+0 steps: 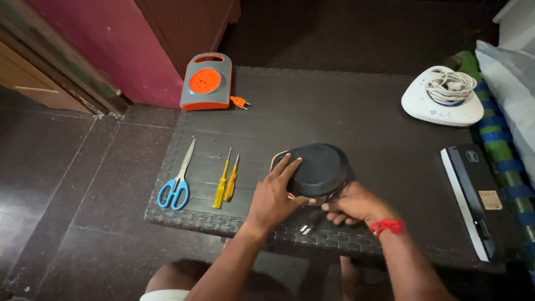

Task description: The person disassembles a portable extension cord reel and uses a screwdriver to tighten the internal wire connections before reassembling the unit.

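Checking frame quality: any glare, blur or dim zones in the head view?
Head view: dim, even light, no hard glare; left hand and right hand on the black round device look sharp, little blur; top edge falls into shadow; white appliance brightest.

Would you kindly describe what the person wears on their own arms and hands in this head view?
Both forearms are bare, with no sleeves or gloves showing. The left hand carries no ring, watch or band that can be seen. The right hand has a red thread band, bunched and slightly frayed, tied around its wrist. No other markings are visible on either arm.
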